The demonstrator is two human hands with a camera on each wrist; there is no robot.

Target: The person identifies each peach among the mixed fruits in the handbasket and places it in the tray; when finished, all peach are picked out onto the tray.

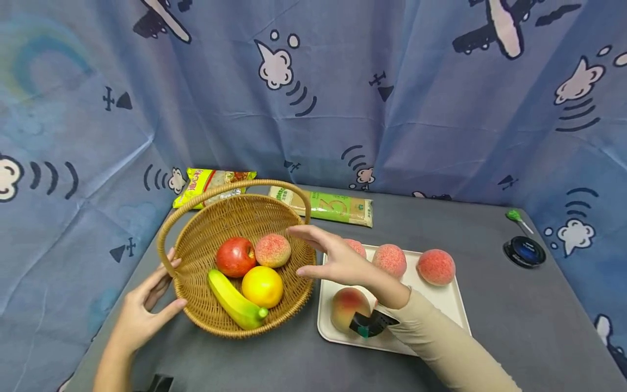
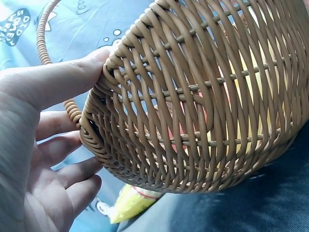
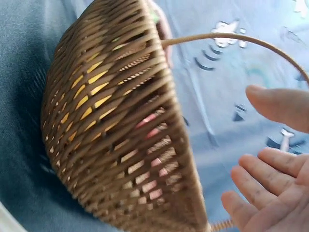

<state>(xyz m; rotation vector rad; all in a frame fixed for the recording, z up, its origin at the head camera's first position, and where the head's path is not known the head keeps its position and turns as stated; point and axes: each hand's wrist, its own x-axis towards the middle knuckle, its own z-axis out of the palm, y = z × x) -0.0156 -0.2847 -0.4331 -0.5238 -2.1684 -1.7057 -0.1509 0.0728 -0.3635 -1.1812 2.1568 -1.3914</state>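
We saw a grey table (image 1: 490, 326). On it sat a wicker basket (image 1: 206, 310) at left, a white tray (image 1: 450, 302) just beside it at right, one peach (image 1: 436, 267) at the tray's far right edge, two food packets, yellow (image 1: 206, 182) and green (image 1: 338, 207), along the back, and a black round object (image 1: 524, 251) with a green lollipop (image 1: 516, 218) at far right.

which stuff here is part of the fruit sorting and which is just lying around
In use: wicker basket under left hand, right hand over its rim; peach, apple, orange, banana; white tray.

Lying about: snack packets, lollipop, black disc.
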